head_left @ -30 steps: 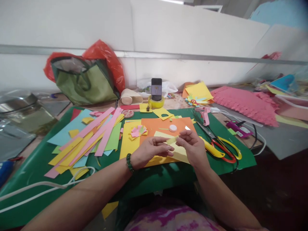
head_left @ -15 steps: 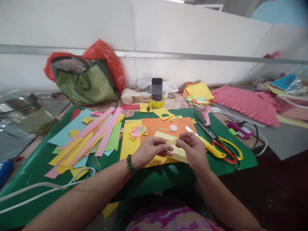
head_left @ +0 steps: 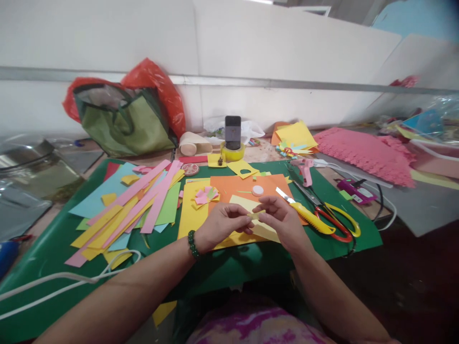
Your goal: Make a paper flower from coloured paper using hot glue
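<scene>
My left hand point(head_left: 222, 224) and my right hand point(head_left: 281, 222) meet over a pale yellow sheet point(head_left: 263, 229), both pinching a small pale yellow paper strip point(head_left: 256, 215) between their fingertips. Under the hands lie an orange sheet point(head_left: 236, 184) and a yellow sheet point(head_left: 190, 210) on the green mat point(head_left: 50, 248). A small folded paper flower point(head_left: 206, 195) of pink and yellow bits sits just beyond my left hand. A white round cap point(head_left: 257, 190) rests on the orange sheet.
A yellow utility knife point(head_left: 308, 214) and red-and-yellow scissors point(head_left: 335, 220) lie right of my right hand, a pink glue gun point(head_left: 305, 169) behind them. Coloured paper strips point(head_left: 136, 200) pile at left. A phone point(head_left: 233, 131) stands on a tape roll; a green bag point(head_left: 125, 119) sits behind.
My fingertips have drawn closer together and the strip is now shorter between them, folded or rolled up. My right hand has shifted slightly left, uncovering the knife blade.
</scene>
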Demonstrator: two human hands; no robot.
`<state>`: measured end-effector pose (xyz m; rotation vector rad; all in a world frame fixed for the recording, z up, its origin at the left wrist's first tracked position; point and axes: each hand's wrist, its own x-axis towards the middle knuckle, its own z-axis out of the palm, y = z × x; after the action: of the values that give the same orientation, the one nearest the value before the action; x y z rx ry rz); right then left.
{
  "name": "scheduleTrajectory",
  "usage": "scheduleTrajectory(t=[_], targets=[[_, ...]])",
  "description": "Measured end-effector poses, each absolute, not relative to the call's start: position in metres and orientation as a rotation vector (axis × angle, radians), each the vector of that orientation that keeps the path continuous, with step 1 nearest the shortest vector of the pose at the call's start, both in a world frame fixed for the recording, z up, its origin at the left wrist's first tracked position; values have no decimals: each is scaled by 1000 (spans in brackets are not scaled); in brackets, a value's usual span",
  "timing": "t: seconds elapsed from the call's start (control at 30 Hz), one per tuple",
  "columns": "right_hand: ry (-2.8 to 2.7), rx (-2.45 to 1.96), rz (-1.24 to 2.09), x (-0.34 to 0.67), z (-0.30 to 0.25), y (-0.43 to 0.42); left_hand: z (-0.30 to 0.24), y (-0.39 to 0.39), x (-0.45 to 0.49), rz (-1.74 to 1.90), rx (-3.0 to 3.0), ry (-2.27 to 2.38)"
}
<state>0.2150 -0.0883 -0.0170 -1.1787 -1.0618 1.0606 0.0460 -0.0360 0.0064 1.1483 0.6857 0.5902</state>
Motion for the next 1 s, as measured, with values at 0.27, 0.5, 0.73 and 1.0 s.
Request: scheduleTrajectory(t=[0.27, 0.5, 0.73, 1.0], targets=[[-1043, -1257, 955, 213, -16, -89, 3, -35, 45, 558, 1142, 687], [-1065, -1292, 924, 212, -13, -91, 3, -34, 44, 531, 1173, 728], [-1110, -1311, 869, 211, -10, -94, 4, -34, 44, 501, 1219, 750], [-1195, -1329, 828, 205, -10, -96, 3, -37, 46, 496, 1489, 758]])
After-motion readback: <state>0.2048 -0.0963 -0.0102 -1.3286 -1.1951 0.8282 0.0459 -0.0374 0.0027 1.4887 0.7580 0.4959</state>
